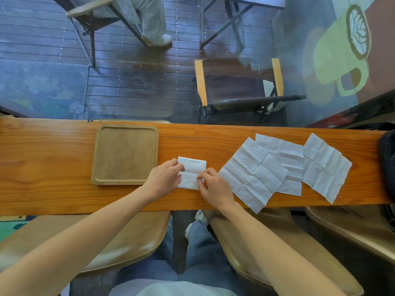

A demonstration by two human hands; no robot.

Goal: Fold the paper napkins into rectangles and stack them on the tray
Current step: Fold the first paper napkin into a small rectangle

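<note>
A white paper napkin (191, 170), folded into a small rectangle, lies on the narrow wooden counter (53, 159) just right of the tray. My left hand (164, 180) pinches its left edge and my right hand (213, 188) pinches its lower right edge. The square wooden tray (125, 154) sits to the left with nothing on it. Three unfolded, creased napkins lie to the right: one near my right hand (253, 174), one partly under it (288, 159), one farthest right (324, 167).
A dark bag (388, 159) sits at the counter's right end. Tan stools (128, 238) stand under the near edge. Beyond the far edge, a glass pane shows a deck with folding chairs (239, 86) and a person's legs (154, 20).
</note>
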